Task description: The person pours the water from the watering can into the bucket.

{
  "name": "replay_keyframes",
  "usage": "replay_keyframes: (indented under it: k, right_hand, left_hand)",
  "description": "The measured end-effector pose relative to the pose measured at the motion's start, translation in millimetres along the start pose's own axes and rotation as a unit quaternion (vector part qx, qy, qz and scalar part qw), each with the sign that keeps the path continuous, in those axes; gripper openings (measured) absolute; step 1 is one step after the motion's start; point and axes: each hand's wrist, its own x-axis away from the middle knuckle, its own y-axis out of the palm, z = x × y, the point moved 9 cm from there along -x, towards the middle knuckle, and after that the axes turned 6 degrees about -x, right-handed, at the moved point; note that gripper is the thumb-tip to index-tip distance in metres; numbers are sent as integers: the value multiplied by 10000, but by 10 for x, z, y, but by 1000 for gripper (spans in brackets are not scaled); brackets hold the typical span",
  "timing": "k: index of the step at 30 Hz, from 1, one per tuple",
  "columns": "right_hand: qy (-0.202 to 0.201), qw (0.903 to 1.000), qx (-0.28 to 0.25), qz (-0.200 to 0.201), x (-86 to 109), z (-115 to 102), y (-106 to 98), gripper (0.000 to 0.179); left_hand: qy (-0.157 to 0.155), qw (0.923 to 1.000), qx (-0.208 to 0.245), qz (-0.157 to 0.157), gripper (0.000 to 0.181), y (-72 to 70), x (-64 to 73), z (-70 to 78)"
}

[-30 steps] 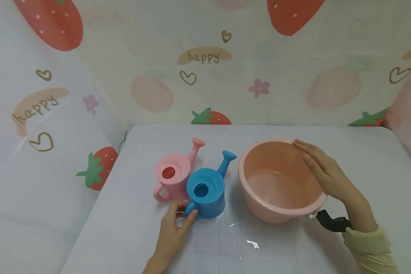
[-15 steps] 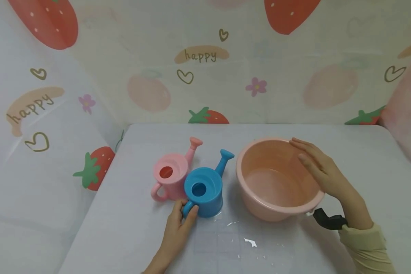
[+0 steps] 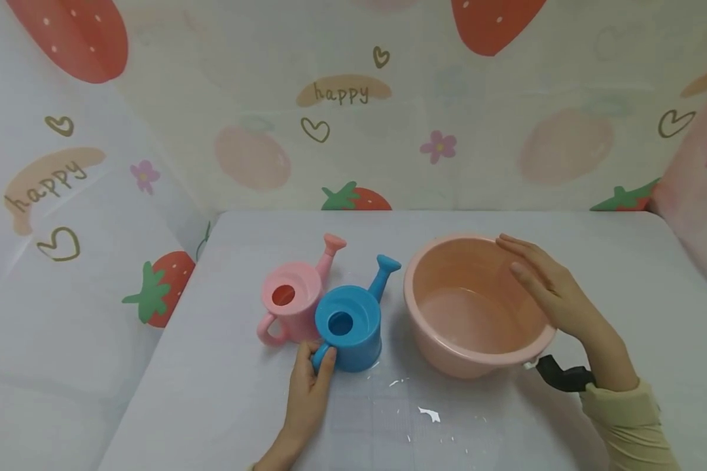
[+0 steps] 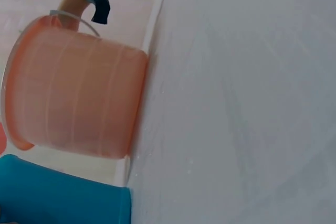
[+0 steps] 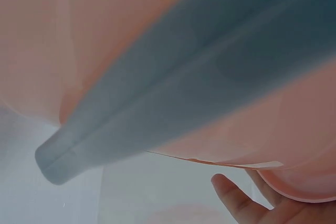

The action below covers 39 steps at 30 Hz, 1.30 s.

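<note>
My left hand (image 3: 311,392) grips the handle of a blue watering can (image 3: 349,320), thumb on the near side. The can stands upright with its spout pointing to the far right. Touching or almost touching it on the left is a pink watering can (image 3: 294,294). A pink bucket (image 3: 474,314) stands upright to the right of both; its visible inside floor is bare. My right hand (image 3: 550,288) lies along the bucket's right rim with straight fingers. The left wrist view shows the bucket (image 4: 79,87) side-on and the blue can's wall (image 4: 58,195).
All of these stand on a white-covered table (image 3: 224,405). Small shiny wet-looking spots (image 3: 429,414) lie in front of the bucket. A strawberry-patterned sheet (image 3: 353,150) hangs behind and to the sides. A dark curved piece (image 3: 564,376) sits at my right wrist, and blurs across the right wrist view.
My left thumb and fingers have closed from loosely around the blue watering can's handle to a grip on it. My right hand keeps its place on the bucket rim. The head view shifts slightly.
</note>
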Motion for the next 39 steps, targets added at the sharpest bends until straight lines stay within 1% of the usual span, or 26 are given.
replay_keyframes:
  k: [3, 6, 8, 14, 16, 20, 22, 25, 27, 29, 32, 34, 36, 39]
  right_hand:
    - [-15, 10000, -25, 2, 2, 4, 5, 45]
    - [-19, 10000, -52, 4, 3, 5, 7, 45]
    - [-19, 10000, -60, 7, 2, 3, 7, 45]
    - [-3, 10000, -70, 18, -8, -8, -1, 45]
    - [-1, 10000, -89, 12, -14, -12, -1, 45]
    - [-23, 10000, -82, 3, -26, -21, -4, 44]
    - [-36, 10000, -70, -4, -30, -25, -7, 44]
    - [-82, 9999, -60, -8, -37, -31, -8, 44]
    - [-100, 9999, -64, -3, -38, -30, -7, 44]
    - [-100, 9999, -71, -5, -34, -25, -4, 44]
    - [-20, 9999, -143, -24, -22, -1, 1, 45]
    - [19, 9999, -164, -26, -14, 15, 1, 45]
    - [46, 9998, -197, -35, -11, 30, 5, 45]
    - [58, 9998, -206, -34, -14, 39, 14, 45]
  left_hand:
    - [-48, 9999, 46, 82, 16, 24, -5, -120]
    - [39, 9999, 46, 134, 18, 42, -12, -196]
    - [120, 9998, 75, 161, 18, 48, -16, -211]
    - [232, 9993, 106, 285, 18, 30, -47, -230]
    - [359, 9987, 91, 338, 17, 16, -52, -214]
    - [804, 9961, 66, 350, 13, 1, -43, -151]
    - [955, 9948, 50, 353, 11, -4, -32, -126]
    - [981, 9945, 91, 352, 10, -10, -25, -109]
    - [893, 9951, 200, 379, 10, -17, -26, -117]
    - [873, 9947, 331, 434, 9, -35, -27, -106]
    - [1017, 9919, 509, 567, 9, -82, -30, -55]
    - [1202, 9891, 606, 589, 9, -114, -31, 1]
    - [1319, 9871, 685, 601, 10, -151, -42, 34]
    - [1300, 9867, 777, 592, 11, -206, -61, 50]
